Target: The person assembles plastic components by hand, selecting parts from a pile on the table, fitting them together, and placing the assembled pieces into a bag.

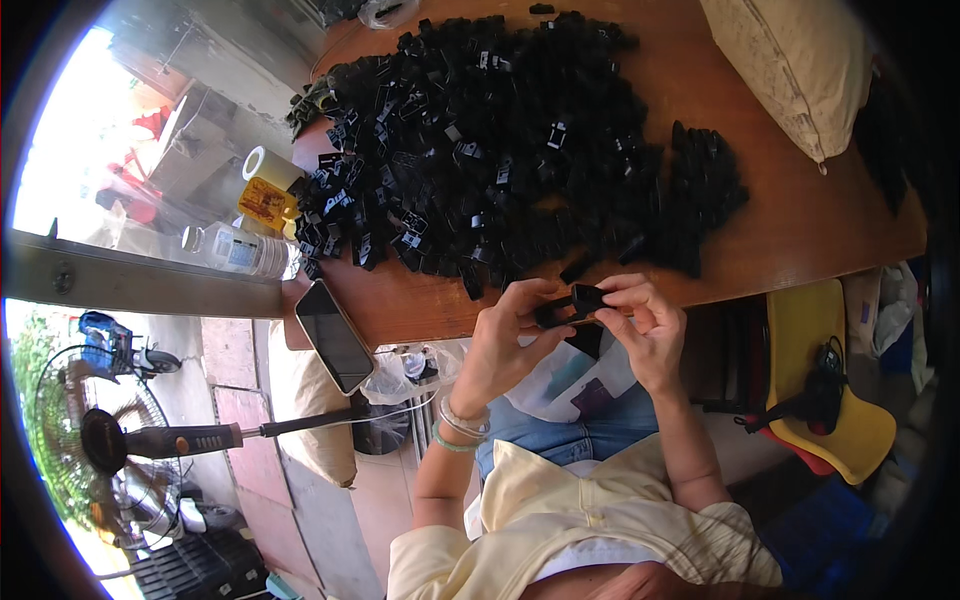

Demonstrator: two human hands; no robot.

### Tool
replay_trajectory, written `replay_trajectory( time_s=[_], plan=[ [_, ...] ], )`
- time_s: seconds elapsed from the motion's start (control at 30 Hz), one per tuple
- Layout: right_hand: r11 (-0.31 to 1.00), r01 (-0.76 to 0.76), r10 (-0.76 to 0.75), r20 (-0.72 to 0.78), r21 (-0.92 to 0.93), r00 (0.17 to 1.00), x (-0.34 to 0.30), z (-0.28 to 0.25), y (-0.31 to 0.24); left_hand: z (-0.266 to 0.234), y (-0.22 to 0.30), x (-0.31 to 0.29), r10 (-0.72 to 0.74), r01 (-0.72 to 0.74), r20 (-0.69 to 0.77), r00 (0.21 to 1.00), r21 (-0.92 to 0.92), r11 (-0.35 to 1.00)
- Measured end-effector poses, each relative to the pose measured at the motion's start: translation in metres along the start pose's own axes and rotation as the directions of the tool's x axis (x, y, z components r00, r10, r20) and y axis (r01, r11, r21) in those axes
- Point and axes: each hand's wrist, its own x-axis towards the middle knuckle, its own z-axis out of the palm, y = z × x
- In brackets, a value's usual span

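The left hand (pixel 520 325) and right hand (pixel 642 325) are both clamped on a boxy black part (pixel 588 299) at the near edge of the wooden bench (pixel 800 240). Fitting or checking seems underway; next calls for steady pinching. Angular, part-glossy black pieces (pixel 500 150) heap beyond.
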Motion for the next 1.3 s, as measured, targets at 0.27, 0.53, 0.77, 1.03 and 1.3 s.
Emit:
replay_trajectory(
  time_s=[0.27,0.53,0.77,1.03,1.3],
  plan=[
    [0.768,0.407,-0.300,0.284,-0.495,0.911,0.005,-0.001,-0.013,0.002,-0.002,-0.009,-0.221,0.245,0.188,0.957,-0.117,0.962],
    [0.874,0.269,-0.134,0.330,-0.405,0.934,-0.002,-0.009,-0.021,0.020,-0.006,-0.024,-0.248,0.271,0.149,0.957,-0.160,0.949],
    [0.924,0.037,0.069,0.261,-0.380,0.963,-0.025,-0.018,-0.014,0.031,-0.013,-0.033,0.212,-0.243,0.138,0.968,0.279,0.929],
    [0.818,0.009,0.146,0.223,-0.576,0.964,-0.036,-0.029,-0.008,0.034,-0.019,-0.022,0.231,-0.238,0.065,0.971,0.385,0.891],
    [0.614,0.337,-0.230,0.246,-0.714,0.941,-0.001,-0.002,0.009,0.016,-0.018,0.104,0.476,-0.443,0.200,0.856,0.759,0.478]
  ],
)
